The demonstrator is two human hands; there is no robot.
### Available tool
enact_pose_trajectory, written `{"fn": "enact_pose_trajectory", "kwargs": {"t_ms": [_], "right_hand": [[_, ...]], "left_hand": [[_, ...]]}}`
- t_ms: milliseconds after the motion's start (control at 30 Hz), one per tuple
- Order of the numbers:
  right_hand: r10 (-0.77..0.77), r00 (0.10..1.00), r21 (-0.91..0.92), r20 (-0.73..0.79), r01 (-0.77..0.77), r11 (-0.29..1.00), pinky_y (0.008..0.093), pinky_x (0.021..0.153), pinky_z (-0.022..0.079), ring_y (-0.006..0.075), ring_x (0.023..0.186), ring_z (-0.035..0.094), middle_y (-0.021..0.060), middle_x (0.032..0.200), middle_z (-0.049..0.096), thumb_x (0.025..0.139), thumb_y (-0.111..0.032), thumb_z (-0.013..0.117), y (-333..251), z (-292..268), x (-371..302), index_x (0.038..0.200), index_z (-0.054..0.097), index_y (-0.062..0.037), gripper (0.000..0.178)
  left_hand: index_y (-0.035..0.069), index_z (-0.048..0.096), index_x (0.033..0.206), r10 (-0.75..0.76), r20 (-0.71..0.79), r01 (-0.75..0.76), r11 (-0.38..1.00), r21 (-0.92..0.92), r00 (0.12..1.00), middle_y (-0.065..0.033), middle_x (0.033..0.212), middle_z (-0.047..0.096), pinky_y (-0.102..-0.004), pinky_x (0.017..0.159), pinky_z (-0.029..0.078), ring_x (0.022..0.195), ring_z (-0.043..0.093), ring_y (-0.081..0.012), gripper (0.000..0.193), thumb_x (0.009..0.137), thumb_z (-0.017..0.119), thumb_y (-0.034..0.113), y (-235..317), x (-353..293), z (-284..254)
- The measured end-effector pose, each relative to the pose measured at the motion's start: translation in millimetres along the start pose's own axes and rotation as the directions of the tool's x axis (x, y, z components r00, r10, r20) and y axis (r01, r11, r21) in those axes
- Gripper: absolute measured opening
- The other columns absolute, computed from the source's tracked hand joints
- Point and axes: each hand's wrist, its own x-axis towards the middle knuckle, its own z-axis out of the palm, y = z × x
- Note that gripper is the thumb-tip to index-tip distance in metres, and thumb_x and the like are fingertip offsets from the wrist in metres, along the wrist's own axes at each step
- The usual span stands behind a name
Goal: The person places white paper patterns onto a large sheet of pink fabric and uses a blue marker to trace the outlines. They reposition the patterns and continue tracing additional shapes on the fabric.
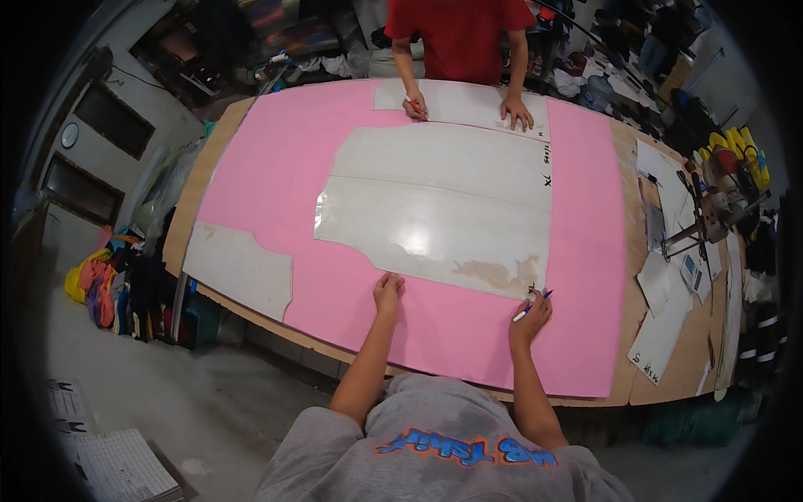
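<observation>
Pink fabric [335, 293] is spread over the table, with a large pale garment pattern piece [435, 201] lying on it. At the pattern's near edge, toward its left end, my left hand [388, 294] is closed with fingers curled together; what they pinch, if anything, is hidden. My right hand [534, 318] is at the pattern's near right corner, closed around a blue-and-white pen [522, 314]. A smaller pattern piece [242, 269] rests on the fabric at the left. A brownish worn patch marks the large piece near my right hand.
Across the table a person in a red shirt [460, 38] holds a red pen and presses a long pattern piece [468, 105]. At right, the brown table edge [623, 335] bears paper pieces [665, 322] and a metal stand [703, 222]. Colourful cloth [96, 289] is heaped at left.
</observation>
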Motion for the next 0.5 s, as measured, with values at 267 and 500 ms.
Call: {"fn": "enact_pose_trajectory", "kwargs": {"t_ms": [267,500], "right_hand": [[-0.043,0.996,-0.008,-0.082,0.043,0.999,0.0603,0.123,0.037,0.0494,0.146,0.047,0.0281,0.158,0.056,0.107,-0.008,0.062,7,8,-2,0.141,0.062,0.0000,0.035],[-0.026,0.995,-0.028,-0.098,0.023,0.999,0.0578,0.122,0.039,0.0452,0.146,0.049,0.0258,0.161,0.057,0.109,-0.010,0.062,4,0,-1,0.139,0.064,-0.0006,0.032]], "left_hand": [[0.001,0.061,0.139,-0.001,0.008,0.001,0.999,-0.043,1.000,-0.0046,0.110,0.072,-0.0265,0.083,0.060,0.098,0.072,-0.0136,0.038,0.111,0.073,0.023,-2,8,1],[0.003,0.070,0.112,-0.104,-0.005,0.104,0.995,0.008,0.995,-0.0040,0.093,0.072,-0.0278,0.071,0.061,0.082,0.072,-0.0145,0.022,0.112,0.068,0.024,4,11,11]]}}
